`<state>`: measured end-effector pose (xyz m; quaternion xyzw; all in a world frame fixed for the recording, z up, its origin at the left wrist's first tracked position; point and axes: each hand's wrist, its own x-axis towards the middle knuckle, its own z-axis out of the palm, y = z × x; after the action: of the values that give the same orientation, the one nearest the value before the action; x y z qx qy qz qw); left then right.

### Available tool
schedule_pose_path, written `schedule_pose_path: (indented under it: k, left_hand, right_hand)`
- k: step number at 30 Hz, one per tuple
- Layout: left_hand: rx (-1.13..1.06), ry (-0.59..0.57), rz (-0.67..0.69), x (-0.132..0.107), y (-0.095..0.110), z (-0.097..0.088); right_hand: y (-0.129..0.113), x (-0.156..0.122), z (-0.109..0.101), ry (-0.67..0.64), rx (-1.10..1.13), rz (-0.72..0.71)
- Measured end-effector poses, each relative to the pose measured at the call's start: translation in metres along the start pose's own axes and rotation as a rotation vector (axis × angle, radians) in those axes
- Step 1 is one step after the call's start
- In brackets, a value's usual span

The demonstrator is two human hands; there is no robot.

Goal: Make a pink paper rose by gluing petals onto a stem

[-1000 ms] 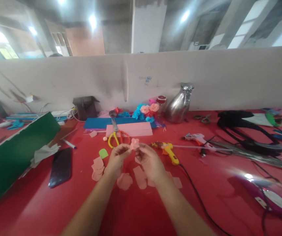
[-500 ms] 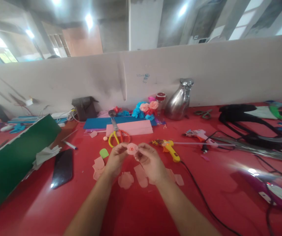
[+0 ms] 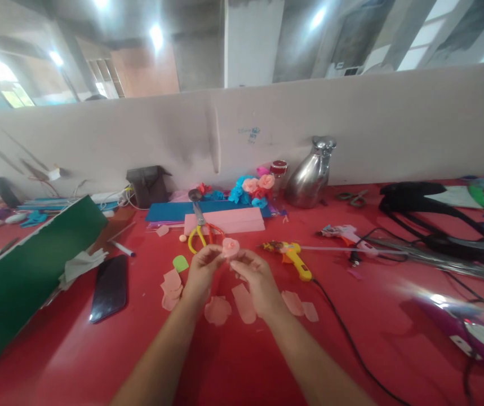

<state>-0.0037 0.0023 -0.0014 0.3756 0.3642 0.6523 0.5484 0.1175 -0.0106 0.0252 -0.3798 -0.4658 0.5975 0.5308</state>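
My left hand [image 3: 201, 273] and my right hand [image 3: 256, 279] meet above the red table [image 3: 242, 361], fingers pinched together on a small pink paper flower [image 3: 230, 247] held between them. Loose pink paper petals [image 3: 244, 303] lie on the table just under and around both hands. More petals are stacked to the left of my left hand [image 3: 169, 285]. A yellow glue gun [image 3: 293, 258] lies just right of my right hand, its black cord running toward me.
Yellow-handled scissors [image 3: 201, 234] rest on folded pink paper [image 3: 229, 221] over a blue sheet. Finished paper flowers [image 3: 252, 189], a silver jug [image 3: 309, 177], a second glue gun [image 3: 343, 234], a phone [image 3: 110, 287], a green board [image 3: 26, 270] and wires at right [image 3: 436, 259] surround the spot.
The paper flower has been turned between my fingertips and sits slightly higher now. My right hand has shifted, uncovering two petals on the table to its right.
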Motion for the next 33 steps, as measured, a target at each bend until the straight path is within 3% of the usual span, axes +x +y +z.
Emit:
schedule_pose_path:
  k: [9, 17, 22, 28, 33]
  left_hand:
    - [0.039, 0.058, 0.094, -0.004, 0.001, 0.005]
    - [-0.074, 0.033, 0.001, -0.003, 0.000, 0.004]
    - [-0.063, -0.080, -0.040, -0.003, -0.001, 0.002]
    - [-0.073, -0.138, -0.023, -0.002, -0.003, 0.001]
    - [-0.078, -0.071, -0.050, -0.001, -0.004, 0.001]
  right_hand:
    - [0.009, 0.001, -0.003, 0.050, 0.137, 0.017]
    - [0.006, 0.003, -0.005, -0.011, 0.337, -0.003]
    - [0.002, 0.003, -0.006, -0.051, 0.338, 0.040]
    - [-0.002, 0.001, -0.005, -0.083, 0.295, 0.013]
    - [-0.004, 0.002, -0.006, 0.012, 0.282, 0.007]
